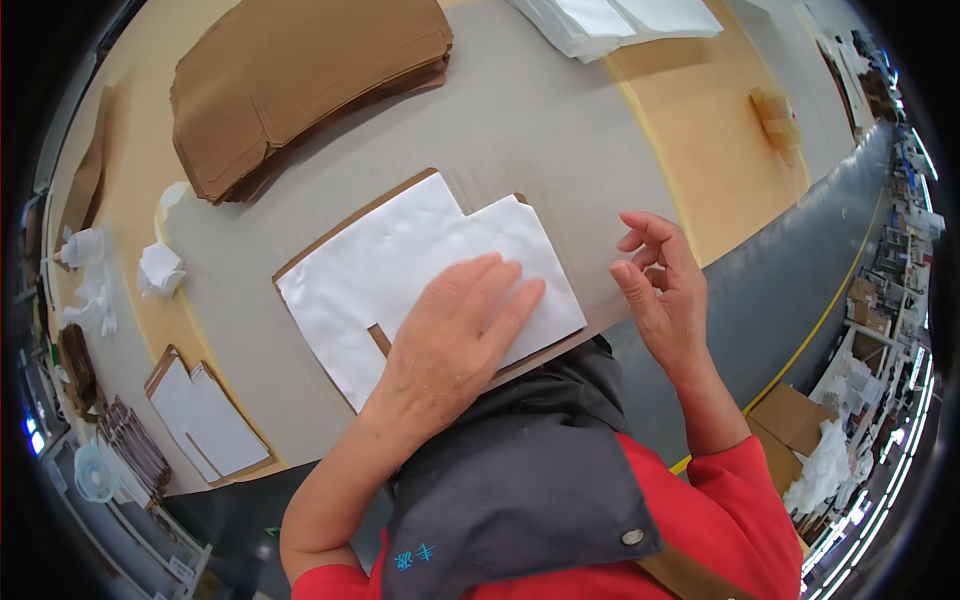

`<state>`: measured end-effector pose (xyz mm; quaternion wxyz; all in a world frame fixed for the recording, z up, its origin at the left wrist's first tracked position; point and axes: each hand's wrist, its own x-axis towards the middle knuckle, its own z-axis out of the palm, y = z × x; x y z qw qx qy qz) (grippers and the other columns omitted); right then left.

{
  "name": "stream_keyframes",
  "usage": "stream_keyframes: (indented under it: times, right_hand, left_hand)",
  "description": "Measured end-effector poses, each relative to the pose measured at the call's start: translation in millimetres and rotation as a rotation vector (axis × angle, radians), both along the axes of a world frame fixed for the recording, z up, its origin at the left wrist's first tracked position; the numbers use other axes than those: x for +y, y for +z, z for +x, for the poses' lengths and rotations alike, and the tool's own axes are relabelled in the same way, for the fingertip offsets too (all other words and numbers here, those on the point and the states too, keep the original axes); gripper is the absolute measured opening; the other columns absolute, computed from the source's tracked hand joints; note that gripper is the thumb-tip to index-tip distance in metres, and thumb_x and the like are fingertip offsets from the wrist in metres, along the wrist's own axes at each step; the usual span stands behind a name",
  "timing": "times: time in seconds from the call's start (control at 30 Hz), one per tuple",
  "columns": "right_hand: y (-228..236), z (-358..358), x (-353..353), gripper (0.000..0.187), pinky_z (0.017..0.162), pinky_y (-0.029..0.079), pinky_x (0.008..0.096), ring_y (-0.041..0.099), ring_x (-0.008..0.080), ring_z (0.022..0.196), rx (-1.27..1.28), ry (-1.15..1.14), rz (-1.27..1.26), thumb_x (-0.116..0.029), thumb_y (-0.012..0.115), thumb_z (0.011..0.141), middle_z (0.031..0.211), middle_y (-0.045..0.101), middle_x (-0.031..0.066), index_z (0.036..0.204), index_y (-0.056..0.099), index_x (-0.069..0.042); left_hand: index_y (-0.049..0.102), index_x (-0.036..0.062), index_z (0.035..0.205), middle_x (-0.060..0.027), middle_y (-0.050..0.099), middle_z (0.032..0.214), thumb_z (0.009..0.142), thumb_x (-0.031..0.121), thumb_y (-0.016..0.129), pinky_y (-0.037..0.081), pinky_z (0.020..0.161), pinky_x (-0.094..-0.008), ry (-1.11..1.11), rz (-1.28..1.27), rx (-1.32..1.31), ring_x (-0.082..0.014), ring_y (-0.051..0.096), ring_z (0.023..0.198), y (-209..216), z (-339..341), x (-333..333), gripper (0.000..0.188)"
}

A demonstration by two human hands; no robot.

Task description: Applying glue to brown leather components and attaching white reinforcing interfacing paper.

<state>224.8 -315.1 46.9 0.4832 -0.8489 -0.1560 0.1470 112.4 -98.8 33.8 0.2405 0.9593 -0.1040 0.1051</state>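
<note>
A white padded sheet with a notched far edge and a narrow slot lies over a slightly larger brown piece at the table's near edge. Brown shows along its border and through the slot. My left hand rests flat on the sheet, fingers stretched out together, holding nothing. Off to the right, past the table edge, my right hand is raised with its fingers loosely curled and apart; I see nothing in it.
A thick stack of brown pieces stands at the far left, and white sheets lie at the far side. A roll of amber tape is at the right. Another white-on-brown piece and a crumpled white wad lie left.
</note>
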Motion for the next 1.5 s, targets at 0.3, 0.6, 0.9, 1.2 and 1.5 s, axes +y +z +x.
stream_keyframes:
  times: [0.3,0.6,0.9,1.2,1.5]
  right_hand:
    - [-13.4,-12.9,-17.6,0.056,0.106,0.039,0.0425,0.053,0.0289,0.127,-0.629,0.600,-0.161,-0.050,0.058,0.096,0.140,0.059,0.0103,0.130,0.065,-0.005]
    - [9.6,-13.0,47.3,0.089,0.120,0.021,0.0505,0.034,0.0321,0.148,-0.568,0.780,-0.294,-0.074,0.038,0.092,0.160,0.037,0.0127,0.152,0.045,-0.008]
    - [-28.1,-8.4,123.3,0.092,0.123,0.011,0.0547,0.024,0.0274,0.152,-0.769,0.905,-0.468,-0.072,0.043,0.090,0.164,0.029,0.0070,0.157,0.034,-0.010]
    - [-26.9,-5.7,133.4,0.089,0.121,0.002,0.0629,0.026,0.0246,0.152,-0.876,0.857,-0.582,-0.072,0.039,0.092,0.163,0.032,0.0024,0.158,0.032,-0.014]
    - [-13.8,-64.2,63.3,0.100,0.120,0.001,0.0647,0.021,0.0271,0.153,-0.635,1.089,-0.545,-0.082,0.036,0.083,0.165,0.029,0.0015,0.157,0.034,-0.015]
  left_hand:
    - [0.070,0.0197,0.123,-0.0090,0.057,0.127,0.081,0.010,0.061,0.049,0.100,-0.0384,-0.164,-0.006,0.089,-0.0280,0.056,0.120,-1.6,-7.4,-1.3,0.045]
    - [0.058,0.0054,0.137,-0.0161,0.052,0.140,0.085,0.000,0.062,0.041,0.114,-0.0475,0.223,-0.063,0.018,-0.0337,0.050,0.134,-3.1,-46.2,27.4,0.053]
    - [0.038,0.0003,0.152,-0.0186,0.038,0.157,0.099,0.026,0.055,0.021,0.121,-0.0532,0.518,0.137,0.135,-0.0336,0.034,0.147,-24.8,-65.3,60.3,0.061]
    - [0.028,0.0096,0.159,-0.0132,0.019,0.167,0.103,0.041,0.046,0.008,0.119,-0.0653,0.562,0.257,0.242,-0.0327,0.017,0.154,-20.0,-64.4,70.1,0.067]
    - [0.032,0.0133,0.158,-0.0092,0.022,0.167,0.100,0.047,0.048,-0.001,0.120,-0.0651,0.287,0.193,0.375,-0.0289,0.014,0.156,-2.7,-136.9,30.7,0.070]
